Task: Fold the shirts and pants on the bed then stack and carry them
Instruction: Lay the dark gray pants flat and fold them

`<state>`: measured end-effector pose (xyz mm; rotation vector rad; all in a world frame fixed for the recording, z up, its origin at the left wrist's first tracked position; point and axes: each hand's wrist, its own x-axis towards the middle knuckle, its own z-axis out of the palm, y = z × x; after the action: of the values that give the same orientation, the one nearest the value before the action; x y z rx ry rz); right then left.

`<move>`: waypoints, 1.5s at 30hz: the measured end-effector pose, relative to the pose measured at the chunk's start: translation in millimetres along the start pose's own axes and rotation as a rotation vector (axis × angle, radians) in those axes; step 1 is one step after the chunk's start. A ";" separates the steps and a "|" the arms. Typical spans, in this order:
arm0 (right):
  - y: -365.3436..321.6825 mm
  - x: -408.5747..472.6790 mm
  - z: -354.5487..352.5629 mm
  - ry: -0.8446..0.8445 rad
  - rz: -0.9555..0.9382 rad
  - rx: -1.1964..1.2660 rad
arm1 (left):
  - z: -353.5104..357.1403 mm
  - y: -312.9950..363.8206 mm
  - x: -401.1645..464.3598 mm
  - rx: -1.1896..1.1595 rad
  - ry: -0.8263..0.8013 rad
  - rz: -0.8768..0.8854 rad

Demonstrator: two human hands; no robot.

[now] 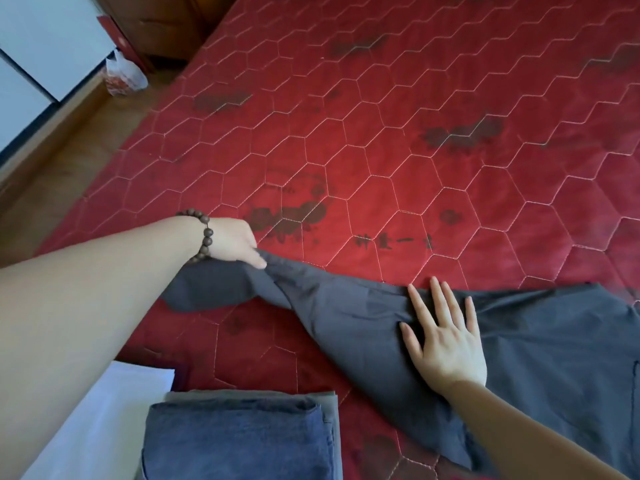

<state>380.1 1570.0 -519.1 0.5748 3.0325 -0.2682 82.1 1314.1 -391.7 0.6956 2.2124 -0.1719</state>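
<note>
Dark grey garment [363,327] lying spread on the red bed [381,133], left hand [239,242] pinching its raised end with curled fingers, right hand [446,337] pressing it flat, fingers straight, folded jeans [239,441] lying nearby.

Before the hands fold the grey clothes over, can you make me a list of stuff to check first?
1. Left hand grips the edge of the grey garment: ok.
2. Right hand presses flat on the garment, fingers spread: ok.
3. Cloth smooth: not ok, creases run between the hands.
4. Bare red quilt beyond the garment: ok.
5. Folded jeans lie apart from the garment: ok.
6. Whether the garment is a shirt or pants: cannot tell.
</note>
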 end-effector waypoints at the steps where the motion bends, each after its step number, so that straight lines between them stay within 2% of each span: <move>1: 0.2 0.2 0.2 0.003 0.002 0.003 | -5.5 1.0 4.5 -0.016 0.036 -0.003; 4: 0.1 0.7 0.7 0.006 0.003 0.003 | -14.3 10.0 18.1 -0.036 0.164 0.083; 6: 0.0 1.0 1.5 0.012 0.003 0.000 | -23.7 14.0 19.8 0.013 0.164 0.104; 8: 0.1 1.8 2.4 0.010 0.007 -0.008 | -35.6 13.6 18.8 0.196 0.161 0.053; 11: -0.2 2.4 3.4 0.000 0.014 -0.029 | -35.8 14.2 22.8 0.536 0.366 -0.072; 12: -0.5 2.2 3.5 -0.005 0.017 -0.035 | -26.8 18.8 24.3 0.580 0.434 -0.102; 14: -1.4 2.5 3.2 -0.007 0.020 -0.041 | 2.5 37.3 23.7 0.466 0.603 -0.069; 16: -1.3 3.0 3.0 -0.010 0.023 -0.049 | 40.4 66.2 19.1 0.283 0.736 0.110; 17: -1.5 3.2 3.2 -0.011 0.026 -0.052 | 61.1 83.1 15.8 0.218 0.735 0.205; 19: -1.3 3.3 3.9 -0.013 0.030 -0.055 | 102.3 116.7 8.1 0.125 0.630 0.332; 21: -1.5 3.1 3.4 -0.011 0.026 -0.053 | 136.3 140.1 5.2 0.102 0.487 0.339; 23: -1.6 3.1 3.3 -0.006 0.023 -0.048 | 158.7 145.4 8.5 0.137 0.427 0.294; 26: -1.6 2.3 3.4 0.003 0.019 -0.045 | 167.1 134.8 15.9 0.194 0.440 0.239; 31: -0.8 2.2 5.5 0.012 0.024 -0.035 | 159.8 116.1 23.0 0.158 0.421 0.046; 35: 1.2 3.0 4.9 -0.004 0.021 -0.023 | 148.3 102.4 6.8 0.158 0.412 -0.015; 37: 0.4 1.5 4.1 -0.011 0.026 -0.047 | 144.9 92.9 -9.7 0.162 0.510 0.037; 40: -0.8 2.4 3.4 -0.011 0.034 -0.054 | 144.6 65.3 -33.3 0.200 0.595 0.235; 42: -0.9 2.9 3.1 -0.008 0.034 -0.061 | 146.2 41.5 -41.5 0.306 0.537 0.280; 45: -3.0 2.5 1.2 -0.029 0.022 -0.092 | 144.9 15.1 -38.3 0.409 0.421 0.210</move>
<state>376.7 1568.0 -520.1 0.5919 2.9902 -0.1347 205.7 1261.7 -460.2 1.2810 2.5052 -0.4094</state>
